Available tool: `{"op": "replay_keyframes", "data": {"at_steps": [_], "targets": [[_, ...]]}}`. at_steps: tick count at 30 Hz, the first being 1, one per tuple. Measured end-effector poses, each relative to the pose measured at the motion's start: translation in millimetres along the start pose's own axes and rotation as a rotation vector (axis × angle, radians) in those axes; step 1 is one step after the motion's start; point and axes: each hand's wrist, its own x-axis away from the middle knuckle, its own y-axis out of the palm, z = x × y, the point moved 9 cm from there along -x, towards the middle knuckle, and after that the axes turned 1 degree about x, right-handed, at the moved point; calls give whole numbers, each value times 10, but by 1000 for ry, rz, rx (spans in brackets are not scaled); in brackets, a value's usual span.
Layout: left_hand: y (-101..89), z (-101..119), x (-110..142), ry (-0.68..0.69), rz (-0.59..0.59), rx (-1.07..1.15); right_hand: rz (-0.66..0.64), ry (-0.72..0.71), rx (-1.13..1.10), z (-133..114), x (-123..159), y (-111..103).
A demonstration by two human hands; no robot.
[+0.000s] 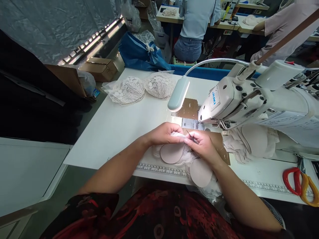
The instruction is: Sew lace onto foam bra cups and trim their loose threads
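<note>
Near the table's front edge my left hand (167,133) is closed, pinching the edge of a white lace bra piece (183,156) with pale round pads (171,153). Fingertip to fingertip with it, my right hand (201,143) is closed around small dark thread snips (192,136), whose points stick out toward the lace. Part of the lace is hidden under my fingers. One pad and some lace hang over the table edge. Just beyond my hands stands a white sewing machine (224,96), its needle area lit.
Lace bra cups (132,90) lie at the table's far left. A lamp (178,93) on a bent neck hangs over the table. Fabric pieces (254,141) are piled right of the needle, and red-and-orange-handled scissors (300,184) lie at the right edge. Two people sit at a farther table.
</note>
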Motion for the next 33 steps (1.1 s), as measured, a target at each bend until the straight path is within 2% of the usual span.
{"op": "replay_keyframes", "data": {"at_steps": [2,5,9,14,21,27,30,33], "targets": [[22,-13,-15,-17,-8,22,60,-46,25,-43,11,-52],[49,-40,-14,-68,-39,99,116,-34,-80,8,31,-121],[47,-59,8,-99,-45,196,30,35,-257,134,53,-110],[14,-137,27,-147,22,293,-40,42,-206,154,73,-107],[113,-110,-25,-82,-17,145,-48,-35,-80,36,31,12],[171,-104,-35,-83,-60,113,28,-72,50,-32,33,-31],[171,-100,-42,-82,-56,115,46,-43,9,-1,12,-56],[113,-94,-19,-71,-44,92,52,45,-17,67,29,-187]]}}
